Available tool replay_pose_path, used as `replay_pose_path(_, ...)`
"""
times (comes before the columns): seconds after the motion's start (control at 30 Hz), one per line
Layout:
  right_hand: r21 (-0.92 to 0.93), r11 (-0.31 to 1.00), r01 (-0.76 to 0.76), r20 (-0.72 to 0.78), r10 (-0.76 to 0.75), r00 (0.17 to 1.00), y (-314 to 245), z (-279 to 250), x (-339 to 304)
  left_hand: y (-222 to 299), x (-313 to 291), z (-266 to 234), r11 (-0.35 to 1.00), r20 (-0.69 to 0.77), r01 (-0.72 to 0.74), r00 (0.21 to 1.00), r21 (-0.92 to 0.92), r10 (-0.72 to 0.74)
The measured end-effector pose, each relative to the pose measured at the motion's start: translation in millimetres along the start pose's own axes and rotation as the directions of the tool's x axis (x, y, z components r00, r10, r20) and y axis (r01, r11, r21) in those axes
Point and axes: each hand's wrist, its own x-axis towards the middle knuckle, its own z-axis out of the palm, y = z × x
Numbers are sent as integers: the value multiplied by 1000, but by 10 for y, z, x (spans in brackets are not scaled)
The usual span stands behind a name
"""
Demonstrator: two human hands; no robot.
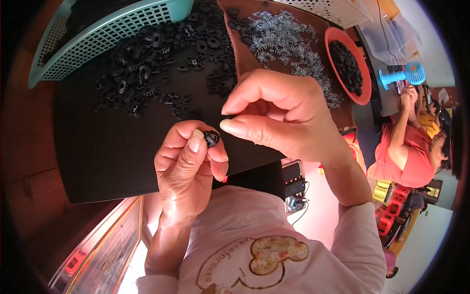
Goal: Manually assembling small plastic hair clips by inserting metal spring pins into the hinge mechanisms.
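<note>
A small round black plastic part (211, 138) is pinched between the thumb and fingers of my left hand (183, 164), above the near edge of the black table. A bit of pale or shiny metal seems to show in its middle. Just to the upper right, my right hand (284, 115) points its thumb and index finger toward this part, with a narrow dark gap between the tips. Nothing can be made out in that gap. Beyond my hands lies a spread of similar black plastic parts (147, 54), and farther right a heap of small silvery metal springs or clips (281, 36).
A green perforated basket (112, 36) stands at the back left. At the right are a red bowl (361, 81) of black parts and a blue handheld fan (413, 73). A brown cloth (245, 56) lies under the metal pieces. A person in red (406, 152) sits farther right.
</note>
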Motion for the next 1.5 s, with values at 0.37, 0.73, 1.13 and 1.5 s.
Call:
replay_pose_path(0.37, 120, 981, -149, 65, 142, 988, -44, -43, -85, -37, -3, 48, 999, -43, -1, 999, 41, 3)
replay_pose_path(0.73, -2, 997, -81, 125, 80, 989, -32, -91, -106, -46, -12, 50, 989, -31, -23, 999, 147, 28)
replay_pose_path(1.13, -29, 998, 50, 126, -46, 991, 51, -88, -118, -51, -22, 55, 988, -18, 7, 1000, 151, -5)
replay_pose_path(1.5, -32, 999, 1, 133, 3, 991, 122, -80, -168, -87, -33, 94, 966, -39, -40, 998, 256, 51)
